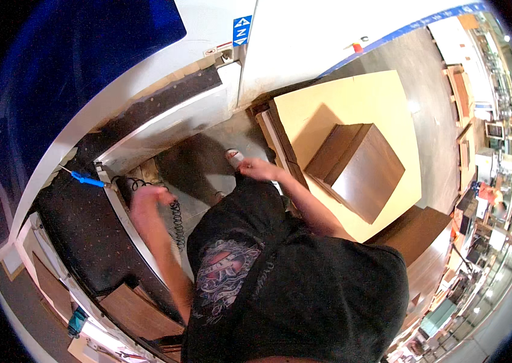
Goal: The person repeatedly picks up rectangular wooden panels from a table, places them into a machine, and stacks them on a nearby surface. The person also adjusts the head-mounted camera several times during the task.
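Beside the dark machine bed, your left hand is hanging blurred near the black coiled hose, and your right hand is hovering well apart, fingers bent; whether either is gripping anything, I cannot tell. The blue air gun is lying at the bed's edge. Brown wood-grain boards are already sitting stacked on the pale panel, while more boards are lying at lower left; how much is remaining is not showing.

So I'm standing on gray, kinda shiny concrete floor, big white wall panel up front, cluttered workshop hall off to my right, tiny bright lights over there.
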Demonstrator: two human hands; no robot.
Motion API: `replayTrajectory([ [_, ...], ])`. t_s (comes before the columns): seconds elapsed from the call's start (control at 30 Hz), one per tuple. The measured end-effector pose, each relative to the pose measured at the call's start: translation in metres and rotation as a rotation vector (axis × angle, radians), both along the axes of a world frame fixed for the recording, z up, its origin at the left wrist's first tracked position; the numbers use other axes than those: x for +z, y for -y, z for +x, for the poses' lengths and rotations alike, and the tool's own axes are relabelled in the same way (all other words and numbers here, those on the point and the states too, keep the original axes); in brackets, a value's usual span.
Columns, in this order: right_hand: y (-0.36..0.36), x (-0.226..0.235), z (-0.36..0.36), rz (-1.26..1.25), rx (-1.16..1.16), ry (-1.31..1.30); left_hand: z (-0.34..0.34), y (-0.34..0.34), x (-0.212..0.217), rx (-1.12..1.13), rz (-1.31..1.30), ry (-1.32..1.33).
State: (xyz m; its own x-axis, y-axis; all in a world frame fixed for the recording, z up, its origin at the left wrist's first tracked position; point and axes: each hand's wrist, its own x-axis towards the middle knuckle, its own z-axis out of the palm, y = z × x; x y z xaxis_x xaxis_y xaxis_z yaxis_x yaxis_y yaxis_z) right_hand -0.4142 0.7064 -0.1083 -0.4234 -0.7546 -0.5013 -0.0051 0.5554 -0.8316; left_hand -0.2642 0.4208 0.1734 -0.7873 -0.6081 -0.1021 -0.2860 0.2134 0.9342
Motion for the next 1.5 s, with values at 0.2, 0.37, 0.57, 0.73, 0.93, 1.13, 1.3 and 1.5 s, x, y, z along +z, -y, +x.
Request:
replayTrajectory([
  [0.2,-0.011,0.042,0.082,0.180,-0.043,-0.072,0.101,-0.047,-0.095,-0.759,-0.325,0.986],
  [0.37,-0.057,0.065,0.118,0.305,-0.170,-0.276,0.153,-0.061,-0.176,-0.648,0.093,0.445],
  [0.57,-0.133,0.082,0.201,0.424,-0.327,-0.168,0.168,-0.137,-0.272,-1.089,0.519,0.815],
  [0.73,-0.175,0.063,0.242,0.382,-0.339,-0.083,0.175,-0.155,-0.259,-1.009,0.189,0.664],
  [0.93,-0.223,0.046,0.223,0.300,-0.577,-0.149,0.185,-0.183,-0.232,-0.685,0.019,0.419],
  [1.13,-0.363,0.042,0.184,0.439,-1.065,-0.681,0.171,-0.230,-0.225,-0.680,0.232,0.472],
  [1.3,-0.511,0.020,0.182,0.965,-1.350,-0.825,0.108,-0.267,-0.239,-1.008,-0.078,0.793],
  [1.5,-0.571,-0.014,0.191,0.522,-1.555,-0.077,-0.010,-0.351,-0.262,-0.800,0.074,0.416],
])
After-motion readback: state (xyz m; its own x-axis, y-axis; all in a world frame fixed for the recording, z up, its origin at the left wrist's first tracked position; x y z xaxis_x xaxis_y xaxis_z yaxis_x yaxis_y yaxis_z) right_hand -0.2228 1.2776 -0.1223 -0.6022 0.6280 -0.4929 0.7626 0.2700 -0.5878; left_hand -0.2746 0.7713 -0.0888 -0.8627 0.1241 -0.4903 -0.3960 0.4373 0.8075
